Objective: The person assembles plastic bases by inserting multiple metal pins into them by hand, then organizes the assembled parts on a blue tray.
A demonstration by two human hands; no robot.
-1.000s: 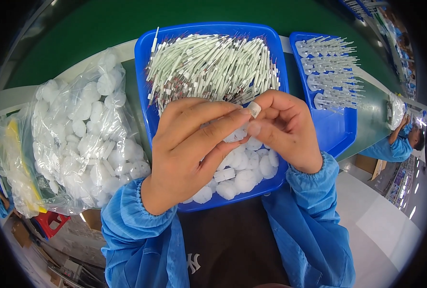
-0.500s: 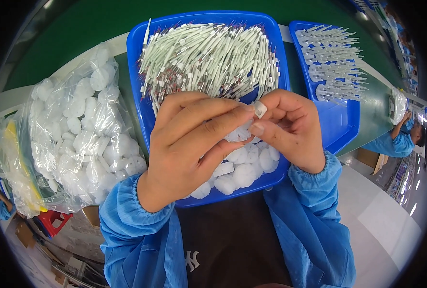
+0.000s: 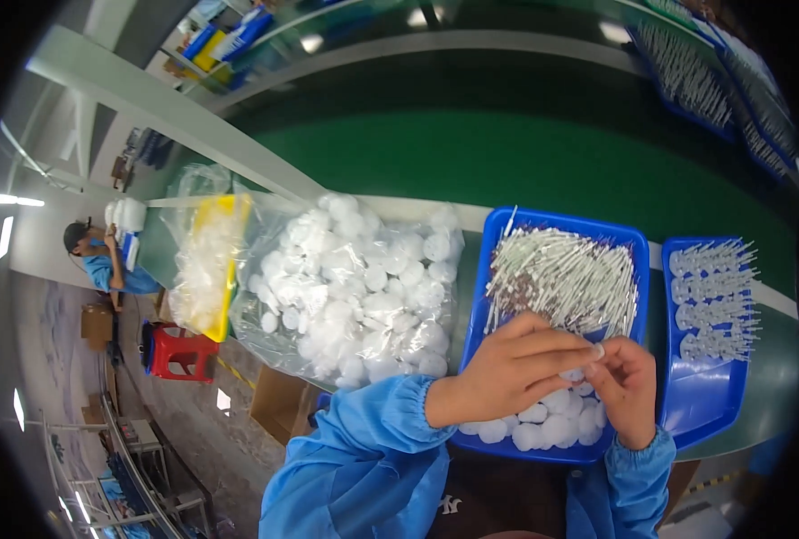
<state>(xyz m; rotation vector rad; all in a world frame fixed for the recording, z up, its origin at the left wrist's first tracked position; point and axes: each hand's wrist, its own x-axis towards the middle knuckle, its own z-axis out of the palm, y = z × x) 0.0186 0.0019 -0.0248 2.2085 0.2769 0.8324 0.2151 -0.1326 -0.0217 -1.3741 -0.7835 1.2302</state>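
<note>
I count two hands in the lower right of the frame, the left hand (image 3: 514,368) and the right hand (image 3: 630,391), with one small pale piece (image 3: 599,350) at their fingertips. There, too, I have one large blue tray (image 3: 543,455) and one smaller blue tray (image 3: 705,395) with four rows of white assemblies (image 3: 701,316). Mid-frame, one clear bag (image 3: 265,346); its white discs (image 3: 377,278) and the large tray's slim rods (image 3: 566,274) defeat my counting. Toward the left: one yellow tray (image 3: 234,292), one red stool (image 3: 182,350), one co-worker (image 3: 103,268).
</note>
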